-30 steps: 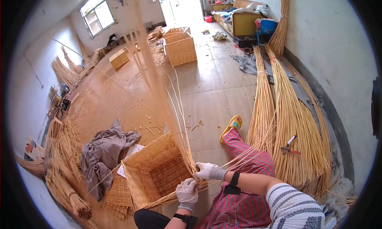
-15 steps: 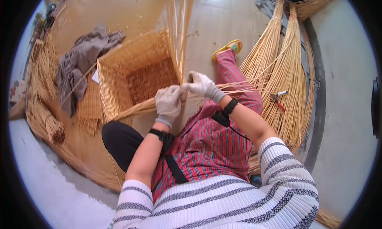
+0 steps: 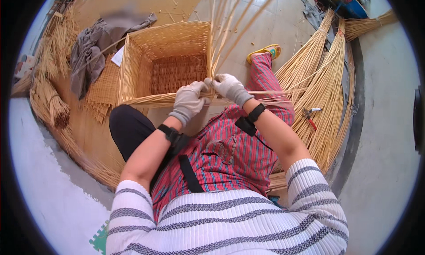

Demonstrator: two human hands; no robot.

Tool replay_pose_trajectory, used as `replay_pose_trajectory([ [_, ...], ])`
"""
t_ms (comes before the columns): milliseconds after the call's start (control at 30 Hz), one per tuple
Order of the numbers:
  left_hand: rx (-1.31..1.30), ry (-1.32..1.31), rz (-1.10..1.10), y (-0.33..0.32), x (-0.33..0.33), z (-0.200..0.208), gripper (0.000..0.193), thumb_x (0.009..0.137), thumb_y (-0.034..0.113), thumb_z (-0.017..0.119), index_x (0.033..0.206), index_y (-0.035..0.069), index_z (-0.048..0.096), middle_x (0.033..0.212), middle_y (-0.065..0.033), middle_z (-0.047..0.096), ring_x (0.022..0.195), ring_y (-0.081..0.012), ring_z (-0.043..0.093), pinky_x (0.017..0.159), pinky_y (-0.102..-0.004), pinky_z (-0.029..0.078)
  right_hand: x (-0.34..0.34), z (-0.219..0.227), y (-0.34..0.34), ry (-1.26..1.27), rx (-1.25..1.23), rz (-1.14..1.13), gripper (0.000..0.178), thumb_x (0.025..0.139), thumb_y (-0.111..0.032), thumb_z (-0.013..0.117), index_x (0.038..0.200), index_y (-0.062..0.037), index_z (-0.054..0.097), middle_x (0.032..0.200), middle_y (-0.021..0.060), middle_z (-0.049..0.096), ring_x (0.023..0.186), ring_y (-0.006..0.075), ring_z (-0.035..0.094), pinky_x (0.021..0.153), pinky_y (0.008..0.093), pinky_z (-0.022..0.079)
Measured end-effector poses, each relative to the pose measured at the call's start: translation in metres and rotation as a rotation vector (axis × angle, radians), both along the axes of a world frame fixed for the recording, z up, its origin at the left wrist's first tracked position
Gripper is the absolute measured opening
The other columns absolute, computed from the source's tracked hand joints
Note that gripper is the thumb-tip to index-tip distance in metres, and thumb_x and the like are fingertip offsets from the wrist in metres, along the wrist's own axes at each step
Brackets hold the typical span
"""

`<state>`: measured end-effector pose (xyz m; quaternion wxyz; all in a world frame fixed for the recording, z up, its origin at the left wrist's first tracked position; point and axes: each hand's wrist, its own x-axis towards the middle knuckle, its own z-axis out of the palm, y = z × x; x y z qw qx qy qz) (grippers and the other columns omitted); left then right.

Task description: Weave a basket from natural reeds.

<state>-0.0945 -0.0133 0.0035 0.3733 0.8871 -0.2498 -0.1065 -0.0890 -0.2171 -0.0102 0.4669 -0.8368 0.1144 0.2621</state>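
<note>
A rectangular wicker basket point(image 3: 135, 66) stands tilted in front of me, its opening facing me and its woven brown bottom showing. At its near right corner my gloved left hand point(image 3: 189, 102) is closed on the rim, fingers wrapped over the braided edge. Right beside it my gloved right hand point(image 3: 229, 87) pinches wicker strands at the same corner. Long loose wicker strands point(image 3: 226, 27) rise from the basket's right side, and others run off to the right beneath my right wrist. The exact strands between my fingertips are partly hidden.
Large bundles of wicker point(image 3: 325, 95) fan out on the right, with red-handled pruning shears point(image 3: 311, 117) lying on them. A grey cloth point(image 3: 90, 49), a woven mat point(image 3: 101, 89) and more wicker bundles point(image 3: 48, 89) lie at left. My yellow-slippered foot point(image 3: 265, 53) is stretched out ahead.
The basket has turned slightly and sits more level in view. The upright strands have spread apart toward the right. Both hands stay at the corner.
</note>
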Motion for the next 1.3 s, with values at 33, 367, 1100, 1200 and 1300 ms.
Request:
replay_pose_trajectory([
  [33,-0.009,0.142,-0.005,0.008,-0.004,0.002,0.022,0.091,0.03,0.076,0.101,0.012,0.069,0.097,-0.0123,0.075,0.091,-0.0339,0.071,0.082,-0.044,0.054,-0.012,0.001,0.005,0.09,0.08,-0.004,0.066,0.098,-0.063,0.06,0.109,0.0007,0.075,0.1,0.0239,0.076,0.101,0.0366,0.075,0.09,0.0446,0.057],
  [367,-0.166,0.438,0.175,-0.022,0.012,-0.023,0.028,0.098,0.028,0.072,0.11,0.004,0.062,0.091,-0.0154,0.071,0.081,-0.0251,0.067,0.079,-0.0394,0.054,-0.053,0.007,0.025,-0.203,-0.225,0.227,0.054,0.097,-0.053,0.06,0.111,-0.0019,0.071,0.112,0.0259,0.073,0.107,0.0454,0.069,0.09,0.0497,0.056],
  [1100,-0.462,0.37,0.148,-0.023,0.01,-0.025,0.03,0.094,0.008,0.078,0.125,0.011,0.075,0.087,0.0043,0.064,0.078,-0.0061,0.058,0.072,-0.0245,0.051,0.065,-0.037,-0.075,-0.871,-0.728,0.346,0.046,0.104,-0.051,0.051,0.106,-0.0122,0.076,0.104,0.0132,0.076,0.091,0.0374,0.071,0.096,0.054,0.049],
  [1200,-0.474,0.673,0.212,-0.019,0.015,-0.025,0.029,0.095,0.009,0.078,0.124,0.013,0.078,0.081,0.0068,0.063,0.075,-0.0043,0.056,0.069,-0.0231,0.049,0.061,-0.011,-0.071,-0.342,-1.025,0.531,0.052,0.099,-0.062,0.048,0.1,-0.019,0.079,0.094,0.0109,0.077,0.085,0.0341,0.071,0.094,0.0508,0.048],
  [1300,-0.374,0.658,0.187,-0.016,0.021,-0.028,0.029,0.095,0.013,0.079,0.125,0.012,0.078,0.086,0.0062,0.066,0.075,-0.0032,0.054,0.067,-0.0231,0.047,0.022,0.01,-0.065,-0.733,-1.012,0.335,0.042,0.098,-0.05,0.061,0.097,-0.0114,0.077,0.088,0.0129,0.076,0.097,0.0335,0.072,0.088,0.0486,0.054],
])
